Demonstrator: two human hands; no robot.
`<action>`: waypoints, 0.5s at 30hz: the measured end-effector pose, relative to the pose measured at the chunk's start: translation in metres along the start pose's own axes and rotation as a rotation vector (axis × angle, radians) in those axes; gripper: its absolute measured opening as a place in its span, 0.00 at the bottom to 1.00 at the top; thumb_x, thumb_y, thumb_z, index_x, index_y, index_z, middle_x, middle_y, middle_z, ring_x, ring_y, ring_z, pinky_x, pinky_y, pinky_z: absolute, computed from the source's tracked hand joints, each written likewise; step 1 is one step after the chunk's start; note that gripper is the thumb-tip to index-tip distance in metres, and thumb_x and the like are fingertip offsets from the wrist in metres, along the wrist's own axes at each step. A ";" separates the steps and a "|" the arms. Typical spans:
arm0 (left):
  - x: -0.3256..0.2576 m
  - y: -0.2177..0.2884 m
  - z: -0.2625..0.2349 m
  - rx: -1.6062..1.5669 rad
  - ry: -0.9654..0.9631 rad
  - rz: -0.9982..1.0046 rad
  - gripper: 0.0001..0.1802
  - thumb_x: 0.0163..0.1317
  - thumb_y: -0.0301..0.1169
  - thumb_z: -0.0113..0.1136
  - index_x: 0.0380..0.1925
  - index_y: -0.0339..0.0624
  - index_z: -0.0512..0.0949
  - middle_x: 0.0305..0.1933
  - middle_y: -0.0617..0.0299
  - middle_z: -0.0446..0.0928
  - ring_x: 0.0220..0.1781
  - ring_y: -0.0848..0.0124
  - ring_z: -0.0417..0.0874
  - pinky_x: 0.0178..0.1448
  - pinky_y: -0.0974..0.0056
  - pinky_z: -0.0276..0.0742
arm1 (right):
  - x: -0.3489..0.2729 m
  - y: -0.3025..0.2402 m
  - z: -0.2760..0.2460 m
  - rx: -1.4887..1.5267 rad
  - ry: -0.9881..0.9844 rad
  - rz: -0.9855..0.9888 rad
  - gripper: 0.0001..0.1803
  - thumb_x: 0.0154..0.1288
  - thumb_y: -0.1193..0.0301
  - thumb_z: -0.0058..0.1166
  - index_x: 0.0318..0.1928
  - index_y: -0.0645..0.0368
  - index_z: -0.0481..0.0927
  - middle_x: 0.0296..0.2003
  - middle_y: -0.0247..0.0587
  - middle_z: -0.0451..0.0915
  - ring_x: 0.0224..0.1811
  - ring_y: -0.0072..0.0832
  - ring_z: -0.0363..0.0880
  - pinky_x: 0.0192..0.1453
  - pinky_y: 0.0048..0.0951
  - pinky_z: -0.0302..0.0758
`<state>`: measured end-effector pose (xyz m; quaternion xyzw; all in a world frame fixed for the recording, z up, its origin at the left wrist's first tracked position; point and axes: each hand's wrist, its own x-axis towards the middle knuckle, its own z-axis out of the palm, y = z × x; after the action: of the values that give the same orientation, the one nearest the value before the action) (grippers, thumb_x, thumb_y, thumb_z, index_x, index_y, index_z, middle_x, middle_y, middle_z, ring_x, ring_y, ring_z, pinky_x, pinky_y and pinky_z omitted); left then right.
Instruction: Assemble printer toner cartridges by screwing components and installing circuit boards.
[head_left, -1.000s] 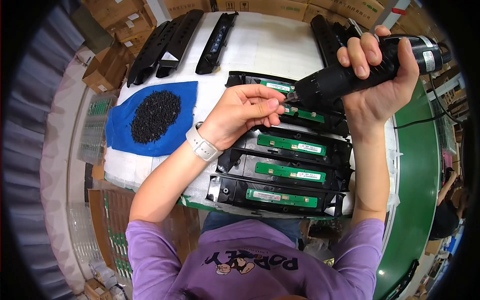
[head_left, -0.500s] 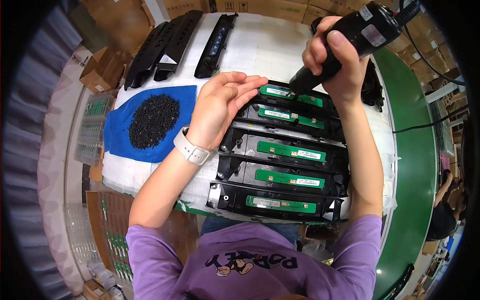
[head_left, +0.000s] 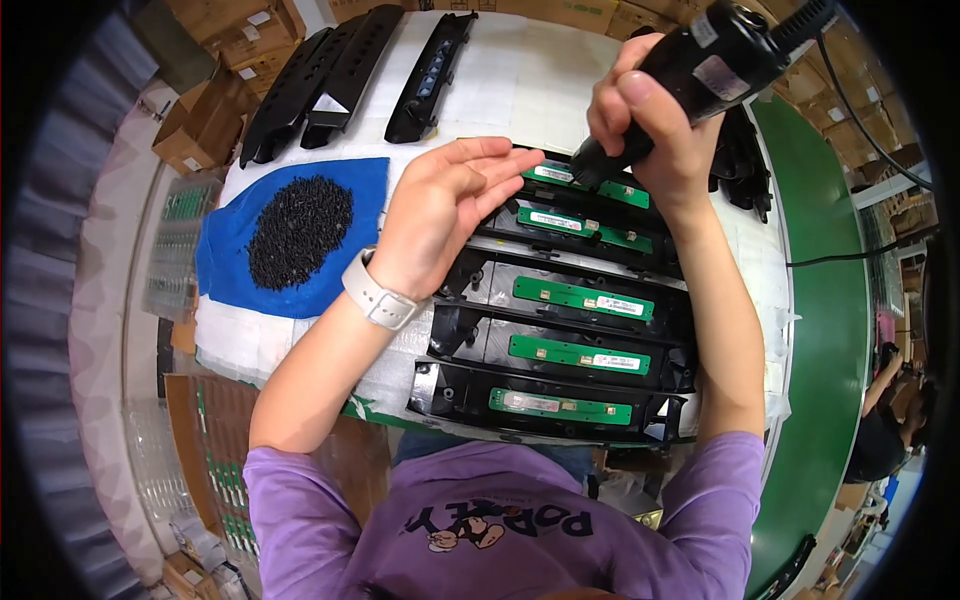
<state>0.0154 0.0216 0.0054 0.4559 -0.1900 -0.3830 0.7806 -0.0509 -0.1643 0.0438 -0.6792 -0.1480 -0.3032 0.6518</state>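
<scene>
Farthest black housing [head_left: 585,185] in the row lies crosswise on the bench [head_left: 520,80], its green board running left to right. The electric screwdriver [head_left: 690,85] slants down onto it from the upper right, tip on the board's middle. Right hand [head_left: 655,125] has a clenched grip around the driver; left hand [head_left: 450,215] lies flat, fingers released, steadying the housing's left end.

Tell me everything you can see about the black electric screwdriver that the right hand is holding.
The black electric screwdriver has a thick, rounded body that looks like plastic, with a small pale label on its side and a dark cable leaving its upper end. The right hand grips it around the lower body. It is tilted, tip down, over the farthest black tray with a green circuit board. The fingers hide the tip.
</scene>
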 end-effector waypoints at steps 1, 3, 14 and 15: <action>0.000 0.003 0.000 -0.024 -0.015 0.029 0.19 0.65 0.19 0.37 0.54 0.19 0.61 0.57 0.33 0.68 0.60 0.56 0.73 0.64 0.64 0.70 | 0.001 -0.001 0.004 -0.040 0.002 0.002 0.10 0.59 0.70 0.52 0.36 0.64 0.69 0.15 0.35 0.67 0.13 0.22 0.65 0.20 0.23 0.64; 0.002 0.007 -0.001 0.022 -0.027 0.057 0.18 0.66 0.21 0.37 0.53 0.20 0.60 0.57 0.31 0.67 0.61 0.55 0.72 0.63 0.65 0.71 | 0.004 -0.003 0.009 -0.114 -0.041 -0.001 0.11 0.58 0.70 0.53 0.33 0.66 0.69 0.14 0.35 0.68 0.12 0.22 0.66 0.19 0.22 0.64; 0.002 0.006 -0.010 0.195 -0.002 -0.062 0.11 0.71 0.30 0.38 0.39 0.35 0.67 0.19 0.64 0.68 0.13 0.80 0.63 0.16 0.75 0.55 | 0.000 -0.004 0.011 -0.156 -0.048 -0.026 0.09 0.56 0.72 0.54 0.31 0.65 0.70 0.13 0.36 0.70 0.12 0.21 0.66 0.18 0.21 0.64; 0.003 0.006 -0.011 0.200 -0.056 -0.079 0.10 0.71 0.31 0.39 0.38 0.36 0.68 0.15 0.69 0.63 0.11 0.83 0.56 0.14 0.75 0.48 | 0.000 -0.005 0.010 -0.158 -0.048 -0.030 0.09 0.56 0.72 0.54 0.31 0.65 0.70 0.13 0.36 0.70 0.12 0.21 0.66 0.18 0.21 0.64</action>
<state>0.0272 0.0278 0.0048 0.5276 -0.2309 -0.4053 0.7099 -0.0519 -0.1536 0.0477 -0.7332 -0.1494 -0.3073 0.5879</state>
